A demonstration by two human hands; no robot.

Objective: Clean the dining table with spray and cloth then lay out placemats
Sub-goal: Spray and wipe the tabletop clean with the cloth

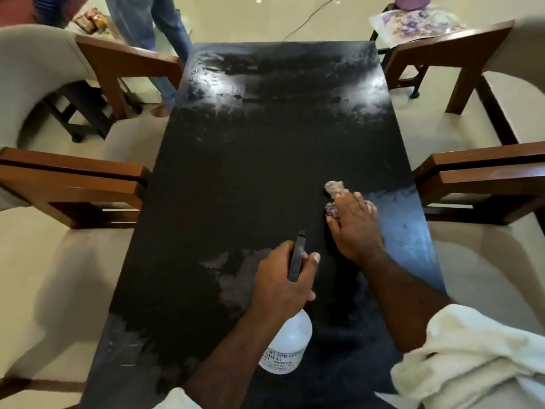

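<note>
**While left grip (283, 276) holds spray bottle (287, 343), right grip (354, 228) presses cloth (334, 188) on desk (250, 172)**

Though the view is wide-angle and warped, both grips are clear. Left grip is clenched round the neck of the spray bottle, thumb on the right side of the black spray head (297, 255). Bottle is over the near half of the desk, close to the near edge and a little right of centre. Its long axis runs near-to-far: white base toward the person, nozzle aimed at the far edge, tilted slightly right. Printed label faces up. Can't tell if the base touches the desk.

Right grip is released, fingers straight and spread, lying flat on the crumpled pinkish cloth. Cloth sits in the near half, near the right edge, and sticks out beyond the fingertips toward the far edge. The grips are near each other, not touching.

Desk is black, long axis running away from the person. Wet smears show across the far end, by the near left corner and just left of the left grip.

Chairs with wooden arms flank both long edges, e.g. (73, 184). A person in jeans (156, 39) stands by the far left corner. Floral printed sheets (413, 22) lie beyond the far right corner. White fabric (472, 358) is bunched at the right forearm.
</note>
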